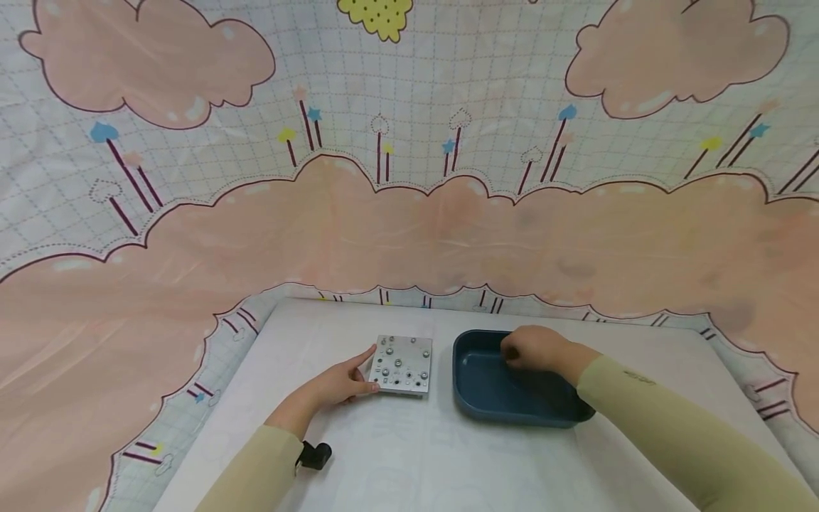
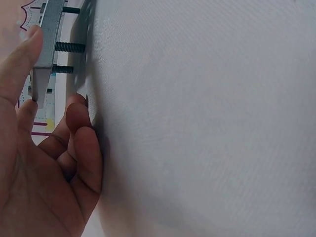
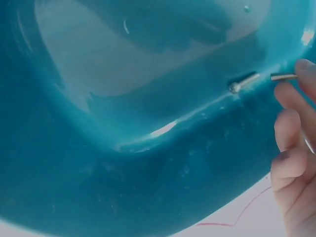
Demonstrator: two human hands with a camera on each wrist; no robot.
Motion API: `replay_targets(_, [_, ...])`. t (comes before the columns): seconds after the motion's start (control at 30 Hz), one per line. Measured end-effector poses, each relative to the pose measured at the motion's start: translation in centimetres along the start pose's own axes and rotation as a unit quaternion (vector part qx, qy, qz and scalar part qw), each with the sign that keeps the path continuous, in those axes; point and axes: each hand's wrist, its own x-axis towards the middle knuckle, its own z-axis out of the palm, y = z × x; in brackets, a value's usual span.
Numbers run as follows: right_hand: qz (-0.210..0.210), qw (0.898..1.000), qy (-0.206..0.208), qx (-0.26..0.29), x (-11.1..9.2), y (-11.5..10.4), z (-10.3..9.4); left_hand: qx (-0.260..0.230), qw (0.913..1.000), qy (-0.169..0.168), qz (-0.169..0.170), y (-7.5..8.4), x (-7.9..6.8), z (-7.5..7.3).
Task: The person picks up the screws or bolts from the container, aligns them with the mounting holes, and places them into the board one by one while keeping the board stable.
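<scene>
So the left hand point(image 1: 342, 382) has hold of the metal plate point(image 1: 404, 368) by its left edge, thumb at the near corner and a finger up at the far one, with the palm off to the left and nothing covering the top. The plate is face up on the white table point(image 1: 384, 455), dotted with screw heads and holes. From the left wrist you can see threaded ends point(image 2: 70, 47) poking out underneath, other fingers curled just below them; can't tell if those tips touch the table. Over to the right, with a strip of table between, is the blue tray point(image 1: 476, 414). The right hand point(image 1: 537, 348) is over its far side, right of the middle, pinching a screw point(image 3: 283, 77) between thumb and forefinger, threaded end sticking out past the tips. A second screw point(image 3: 245, 82) lies loose in the tray by the wall, just beside the pinched one and not in anyone's grip. Can't tell whether the pinched one touches the tray. The plate is well apart from the right hand, off to its left.
</scene>
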Motion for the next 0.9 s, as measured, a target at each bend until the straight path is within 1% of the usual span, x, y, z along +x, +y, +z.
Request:
replay_targets(0.23, [0.004,1.0,0.018,0.025,0.1,-0.6,-0.7,-0.007,1.0,-0.001,0.004,-0.1,-0.1,-0.1])
replay_targets(0.4, [0.026,0.996,0.027,0.083,0.6,-1.5,-1.3,-0.009,1.0,0.001,0.004,-0.1,-0.1,0.0])
replay_targets(0.47, [0.031,0.993,0.032,0.111,0.9,-2.0,-1.6,-0.006,1.0,0.004,0.002,-0.1,-0.1,0.1])
replay_targets(0.5, [0.03,0.992,0.039,0.117,1.0,-2.3,-1.6,-0.005,1.0,0.006,0.001,0.0,-0.2,0.1])
replay_targets(0.7, [0.017,0.986,0.077,0.148,2.7,-4.4,-1.7,-0.012,0.9999,0.006,0.0,-0.3,-0.1,0.2])
replay_targets(0.77, [0.015,0.982,0.082,0.171,3.4,-5.4,-1.7,-0.014,0.9999,0.004,0.001,-0.4,0.0,0.2])
replay_targets(0.9, [0.01,0.976,0.089,0.2,5.0,-7.7,-1.9,-0.011,0.9999,0.006,0.002,-0.5,0.1,0.2])
